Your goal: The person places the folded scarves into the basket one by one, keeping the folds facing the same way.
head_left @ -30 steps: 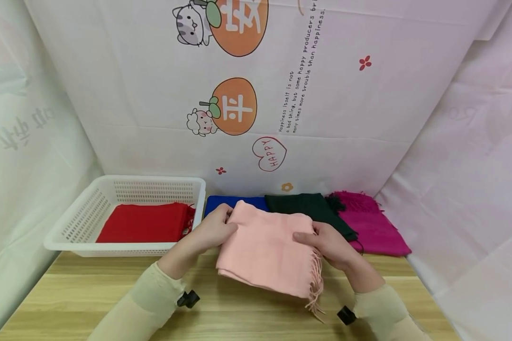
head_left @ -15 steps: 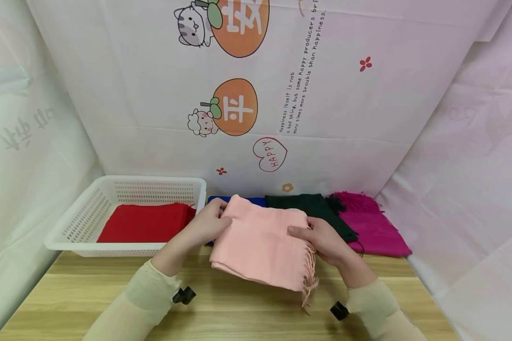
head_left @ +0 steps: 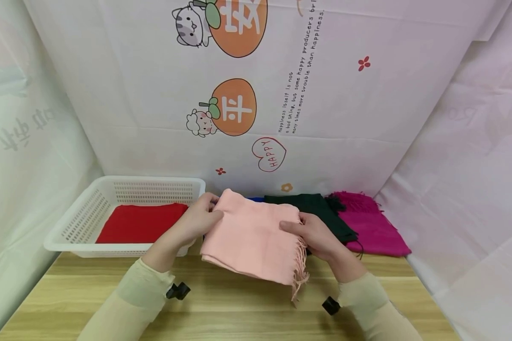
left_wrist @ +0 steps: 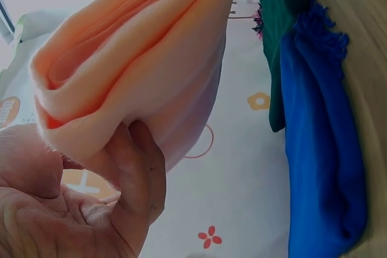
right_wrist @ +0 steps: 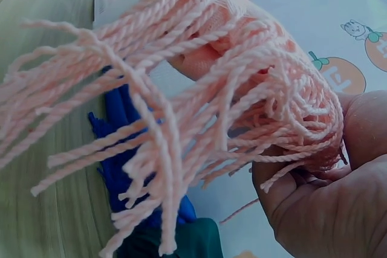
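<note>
A folded pink scarf (head_left: 251, 237) with a twisted fringe along its right edge hangs above the table between both hands. My left hand (head_left: 198, 220) grips its upper left corner, thumb in front and fingers behind; the left wrist view shows the soft folded layers of the pink scarf (left_wrist: 139, 58) pinched there. On the fringed side my right hand (head_left: 320, 234) pinches the upper right edge, with the thumb on the front face. In the right wrist view the pink fringe (right_wrist: 199, 95) dangles loosely beside that hand.
A white plastic basket (head_left: 59, 244) at the back left holds a folded red cloth (head_left: 141, 222). Along the back wall lie a blue scarf (left_wrist: 320, 143), a dark green scarf (head_left: 324, 215) and a magenta scarf (head_left: 375, 232). The table (head_left: 239, 317) is wooden.
Both hands have carried the pink scarf left and slightly up, closer to the basket. It now covers more of the blue scarf, and my left arm overlaps the red cloth more.
</note>
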Tool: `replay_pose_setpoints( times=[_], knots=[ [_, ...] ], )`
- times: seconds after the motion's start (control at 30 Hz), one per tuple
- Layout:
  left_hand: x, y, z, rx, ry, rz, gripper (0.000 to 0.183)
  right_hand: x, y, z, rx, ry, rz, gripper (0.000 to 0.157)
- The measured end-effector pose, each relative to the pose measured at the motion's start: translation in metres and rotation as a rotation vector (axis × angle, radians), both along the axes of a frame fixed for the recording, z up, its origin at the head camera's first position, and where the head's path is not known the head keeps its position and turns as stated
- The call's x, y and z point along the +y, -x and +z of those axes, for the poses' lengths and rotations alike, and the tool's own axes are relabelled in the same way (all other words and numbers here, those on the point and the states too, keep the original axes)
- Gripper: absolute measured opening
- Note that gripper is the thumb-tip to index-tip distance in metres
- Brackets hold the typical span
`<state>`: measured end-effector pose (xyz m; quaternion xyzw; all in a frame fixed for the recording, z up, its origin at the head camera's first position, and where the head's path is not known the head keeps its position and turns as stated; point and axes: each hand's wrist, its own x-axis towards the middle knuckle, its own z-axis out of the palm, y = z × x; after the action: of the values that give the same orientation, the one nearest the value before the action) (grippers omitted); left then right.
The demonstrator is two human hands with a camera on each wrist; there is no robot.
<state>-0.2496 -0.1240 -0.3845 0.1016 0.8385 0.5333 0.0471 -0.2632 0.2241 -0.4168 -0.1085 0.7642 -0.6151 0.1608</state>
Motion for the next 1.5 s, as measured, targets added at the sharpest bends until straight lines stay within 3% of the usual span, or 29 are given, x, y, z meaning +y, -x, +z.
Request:
replay_pose_setpoints(
  times=[0.43,0.83,1.5],
  knots=[
    [-0.017,0.003,0.008,-0.007,0.046,0.027,0.052,-0.019,0.007,0.006,-0.010,0.071,0.014,0.056],
    [-0.032,0.004,0.011,-0.010,0.024,0.031,0.055,-0.035,0.011,0.011,-0.017,0.116,0.039,0.054],
    [-0.055,0.003,0.014,0.015,0.019,0.058,0.053,-0.060,0.017,0.016,0.000,0.102,0.077,0.052]
  ],
)
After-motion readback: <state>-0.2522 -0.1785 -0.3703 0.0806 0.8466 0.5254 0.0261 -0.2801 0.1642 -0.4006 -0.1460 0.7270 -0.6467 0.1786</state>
